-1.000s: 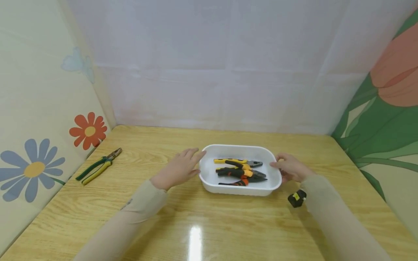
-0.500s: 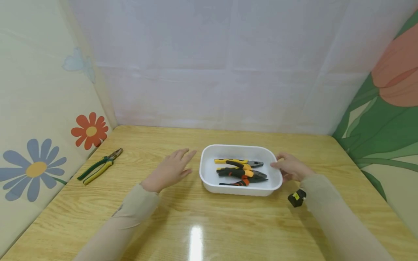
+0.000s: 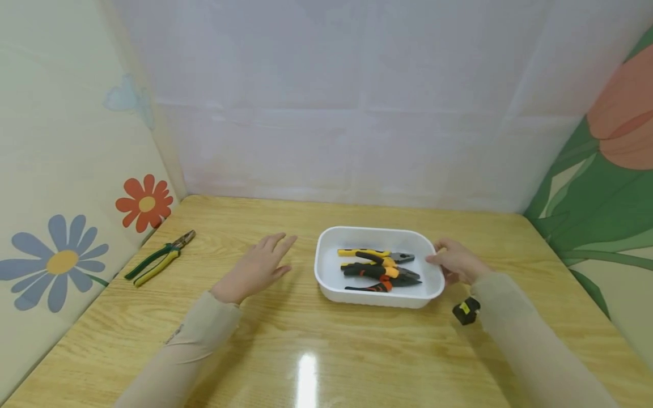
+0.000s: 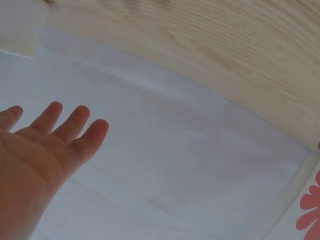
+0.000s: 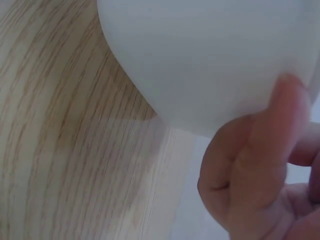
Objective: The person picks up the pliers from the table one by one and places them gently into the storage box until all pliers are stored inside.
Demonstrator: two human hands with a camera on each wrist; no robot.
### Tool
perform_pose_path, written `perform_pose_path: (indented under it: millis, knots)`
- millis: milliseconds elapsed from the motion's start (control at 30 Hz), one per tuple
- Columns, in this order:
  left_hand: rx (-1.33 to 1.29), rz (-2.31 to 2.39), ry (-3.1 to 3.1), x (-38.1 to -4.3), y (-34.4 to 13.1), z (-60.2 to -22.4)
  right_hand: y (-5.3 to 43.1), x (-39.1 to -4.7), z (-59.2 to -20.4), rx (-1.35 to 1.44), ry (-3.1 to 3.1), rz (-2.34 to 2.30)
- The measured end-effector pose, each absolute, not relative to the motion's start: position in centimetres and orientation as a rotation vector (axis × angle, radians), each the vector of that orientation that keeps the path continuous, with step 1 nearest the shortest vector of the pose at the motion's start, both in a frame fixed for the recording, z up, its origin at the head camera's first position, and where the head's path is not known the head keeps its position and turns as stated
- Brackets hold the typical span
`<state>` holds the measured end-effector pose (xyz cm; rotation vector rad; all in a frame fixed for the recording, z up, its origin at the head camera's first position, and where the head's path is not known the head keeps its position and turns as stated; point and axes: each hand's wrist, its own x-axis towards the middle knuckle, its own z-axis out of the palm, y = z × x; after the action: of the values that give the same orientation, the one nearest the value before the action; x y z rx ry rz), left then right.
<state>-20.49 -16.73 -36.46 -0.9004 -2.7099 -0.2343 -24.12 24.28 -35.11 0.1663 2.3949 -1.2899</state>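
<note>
A white plastic tray (image 3: 374,298) stands on the wooden table, with several pliers lying in it. The upper pliers (image 3: 363,253) have yellow and black handles; others overlap below, including black-and-orange handled pliers (image 3: 372,271) and a red-and-black handle (image 3: 374,288). My right hand (image 3: 456,260) grips the tray's right end, thumb at the rim and fingers curled outside. The right wrist view shows the hand (image 5: 260,160) against the white wall (image 5: 200,65). My left hand (image 3: 252,269) is apart from the tray on its left, fingers spread and holding nothing.
Green-and-yellow handled pliers (image 3: 159,259) lie at the table's far left. A small black block-shaped item with a yellow label (image 3: 465,310), perhaps a tape measure, sits beside my right wrist. White cloth (image 3: 347,153) hangs behind the table (image 3: 285,351).
My left hand has come away from the tray's left end and moved left. My right hand stays on the tray's right end. The camera view has shifted slightly.
</note>
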Motion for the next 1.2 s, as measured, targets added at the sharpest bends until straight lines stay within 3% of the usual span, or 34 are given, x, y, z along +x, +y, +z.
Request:
perform_pose_path:
  millis: [1200]
  knots:
    - [-0.673,-0.047,-2.769,-19.8,-22.7,-37.5,24.6,-24.1,-35.4,0.093,2.385,-1.308]
